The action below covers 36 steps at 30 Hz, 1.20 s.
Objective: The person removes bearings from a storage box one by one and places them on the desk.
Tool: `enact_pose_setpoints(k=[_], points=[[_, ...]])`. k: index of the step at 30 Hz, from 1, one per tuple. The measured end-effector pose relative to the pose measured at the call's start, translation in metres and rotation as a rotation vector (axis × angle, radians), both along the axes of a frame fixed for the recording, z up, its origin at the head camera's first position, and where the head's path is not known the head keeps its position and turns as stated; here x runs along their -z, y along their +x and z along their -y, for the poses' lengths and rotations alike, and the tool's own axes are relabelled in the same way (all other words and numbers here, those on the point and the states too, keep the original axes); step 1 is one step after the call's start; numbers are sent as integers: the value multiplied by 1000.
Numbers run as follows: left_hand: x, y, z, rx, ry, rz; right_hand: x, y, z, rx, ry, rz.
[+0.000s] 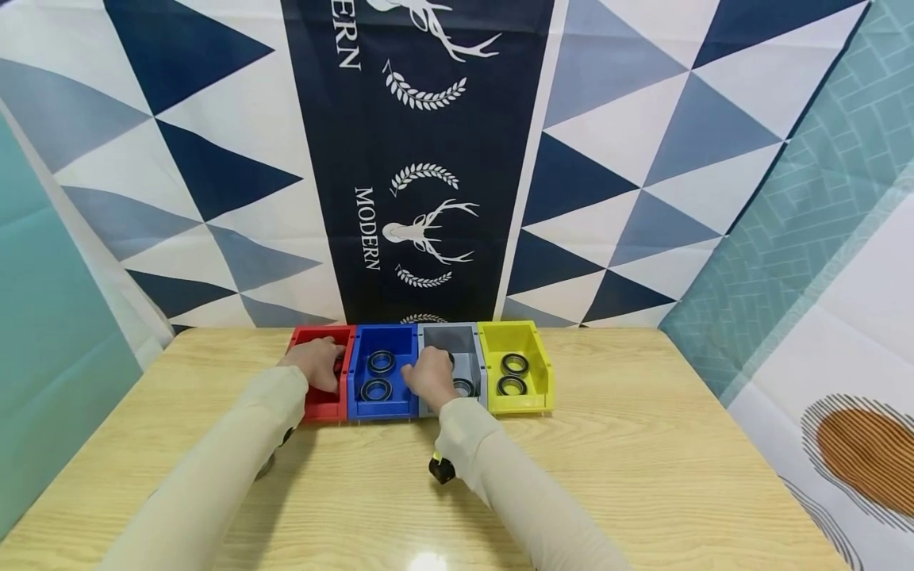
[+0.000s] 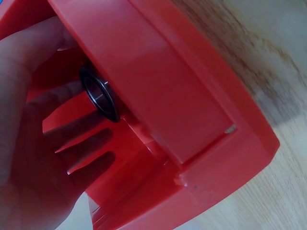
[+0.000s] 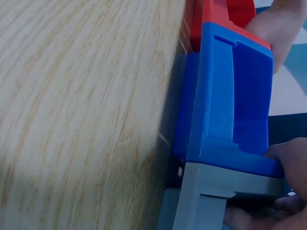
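Note:
My left hand [image 1: 319, 364] reaches into the red bin [image 1: 331, 409], fingers extended and spread in the left wrist view. A black-rimmed ball bearing [image 2: 100, 94] stands tilted by the bin's front wall, close to those fingers. My right hand [image 1: 432, 378] is over the grey bin [image 1: 457, 336], its thumb by the wall shared with the blue bin [image 1: 385, 409]. In the right wrist view its fingers [image 3: 240, 218] dip into the grey bin; I cannot tell whether they hold anything. A bearing [image 1: 464, 387] lies beside this hand, and another dark rim is partly hidden behind it.
Two bearings lie in the blue bin, the nearer bearing [image 1: 376, 389] by its front. The yellow bin [image 1: 546, 388] at the right end holds two more, including a front bearing [image 1: 512, 386]. All bins stand side by side on the wooden table [image 1: 628, 476], before a patterned cloth [image 1: 607, 182].

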State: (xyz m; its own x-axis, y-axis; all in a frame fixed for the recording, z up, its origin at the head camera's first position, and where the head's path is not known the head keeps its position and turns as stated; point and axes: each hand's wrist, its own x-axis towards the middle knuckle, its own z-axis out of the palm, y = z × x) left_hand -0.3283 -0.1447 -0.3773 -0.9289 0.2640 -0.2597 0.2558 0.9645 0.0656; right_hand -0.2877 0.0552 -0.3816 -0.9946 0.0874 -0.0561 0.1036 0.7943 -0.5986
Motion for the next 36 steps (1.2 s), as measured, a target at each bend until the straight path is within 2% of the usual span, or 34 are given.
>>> enact_pose_setpoints(k=[6,15,20,25,32,36], points=[[-1,3,-1,-14,-16,15,2,-1,0,-1,10,-8],[-5,9,1,47,-43,-1,2,0,0,0,40,-28],[-5,10,4,27,-16,14,2,0,0,4,32,-37],[2,4,3,-31,38,28,4,-2,-1,10,46,-49],[21,1,1,-114,104,-40,6,-2,0,23,59,-55],[27,2,0,-125,98,-57,6,-1,0,22,61,-67]])
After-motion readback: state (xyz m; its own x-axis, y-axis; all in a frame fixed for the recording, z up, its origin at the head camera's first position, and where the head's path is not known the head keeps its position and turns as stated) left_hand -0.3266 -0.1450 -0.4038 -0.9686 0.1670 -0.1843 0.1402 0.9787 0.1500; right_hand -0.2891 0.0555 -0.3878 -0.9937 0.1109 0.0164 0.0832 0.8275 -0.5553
